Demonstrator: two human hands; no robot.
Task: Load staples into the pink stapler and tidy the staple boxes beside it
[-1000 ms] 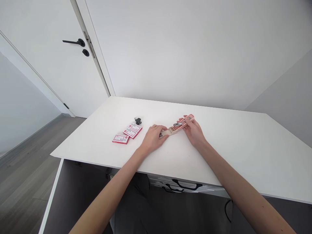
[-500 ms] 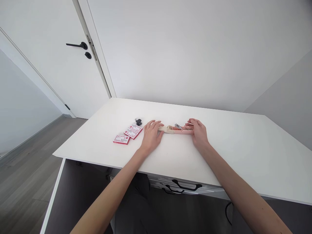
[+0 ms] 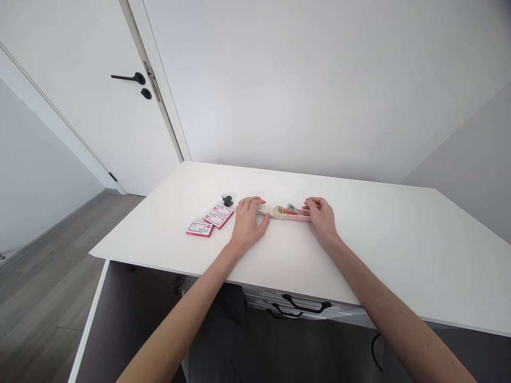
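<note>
The left hand (image 3: 248, 221) curves around the beige end of an opened stapler (image 3: 284, 215) mid-frame on the table (image 3: 379, 239); the right hand (image 3: 324, 218) bends over its pink end. How firmly either grips, I cannot tell. Handling the opened body seems in hand, calling for steadiness. Left of centre, red-and-white boxes (image 3: 218, 216) and a black object (image 3: 227, 200) obstruct neither.

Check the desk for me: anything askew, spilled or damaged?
The silver piece sits aslant, out of line with the opened pink-and-cream stapler. The red-and-white boxes lie at differing angles rather than squared up. I see no spill or clear damage.
</note>
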